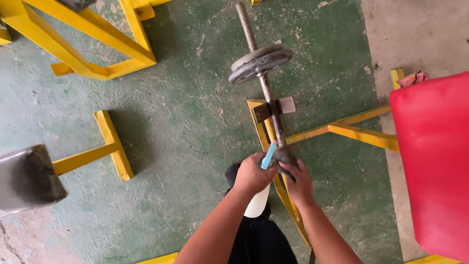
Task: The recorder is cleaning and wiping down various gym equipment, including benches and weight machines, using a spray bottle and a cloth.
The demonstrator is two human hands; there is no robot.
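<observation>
The left hand (pixel 254 173) is clenched around a light blue stick (pixel 268 156) and a white bottle (pixel 258 201), pressing the stick against the bar (pixel 273 110). The right hand (pixel 297 182) has its fingers closed on the bar's near end. The bar rests across a yellow stand (pixel 342 128), its grey weight plates (pixel 260 62) farther out. Steadying the bar with the right hand while working seems wise. A red pad (pixel 435 161) crowds the right; the green floor (pixel 181 122) at left lies open.
</observation>
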